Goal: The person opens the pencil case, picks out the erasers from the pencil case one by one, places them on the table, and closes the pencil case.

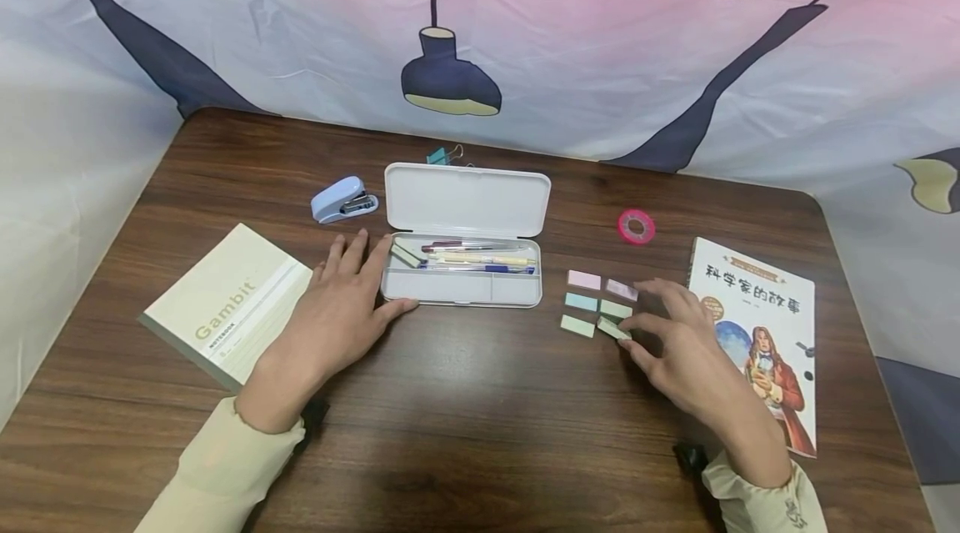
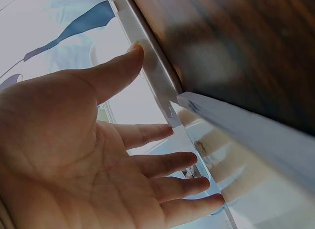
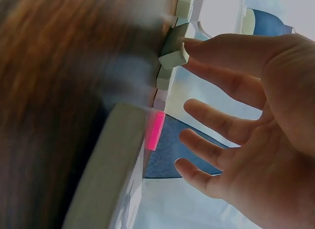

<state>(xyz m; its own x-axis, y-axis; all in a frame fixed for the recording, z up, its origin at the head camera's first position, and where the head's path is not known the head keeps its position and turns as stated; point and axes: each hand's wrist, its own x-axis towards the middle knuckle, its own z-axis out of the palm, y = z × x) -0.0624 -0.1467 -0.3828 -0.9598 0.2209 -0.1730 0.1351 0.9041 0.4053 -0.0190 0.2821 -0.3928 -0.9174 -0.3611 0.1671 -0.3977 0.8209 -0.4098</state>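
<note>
The left hand (image 1: 333, 308) lies with spread fingers at the left edge of an open white pencil case (image 1: 442, 289), which holds several pens (image 1: 480, 259) and a green block (image 1: 406, 253). Between thumb and index finger, the right hand (image 1: 686, 345) pinches a pale green block (image 1: 613, 328), tilted beside several pink, blue and green blocks (image 1: 580, 302). In the right wrist view the thumb of the right hand (image 3: 256, 101) touches that green block (image 3: 174, 44), its other fingers loosely spread. The left wrist view shows the left palm (image 2: 98, 155) with fingers extended.
A cream notebook (image 1: 232, 299) lies at the left, with a light blue stapler (image 1: 343, 199) behind it. A teal binder clip (image 1: 442, 155) is behind the case. A pink tape roll (image 1: 636, 227) and a white book (image 1: 757, 291) lie at the right.
</note>
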